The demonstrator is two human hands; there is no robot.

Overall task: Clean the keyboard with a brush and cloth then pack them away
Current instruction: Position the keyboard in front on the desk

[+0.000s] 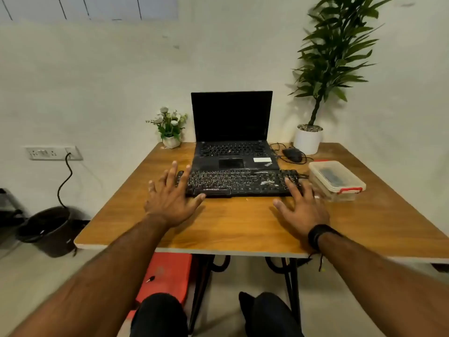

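Observation:
A dusty black keyboard (239, 183) lies across the middle of the wooden table (230, 224), in front of an open laptop (233, 132). My left hand (171, 199) is spread flat with straight fingers at the keyboard's left end, overlapping its edge. My right hand (301, 206) is spread the same way at the keyboard's right end. Neither hand holds anything. To the right of the keyboard stands a clear plastic box (336, 178) with a red latch and its lid on. Something dark shows through the lid. I see no brush or cloth outside the box.
Behind the box lie a black mouse (292, 154) and its cable. A small flower pot (171, 128) stands at the back left, a tall potted plant (308, 139) at the back right. A black bucket (47, 229) sits on the floor left, a red cushion (165, 276) under the table.

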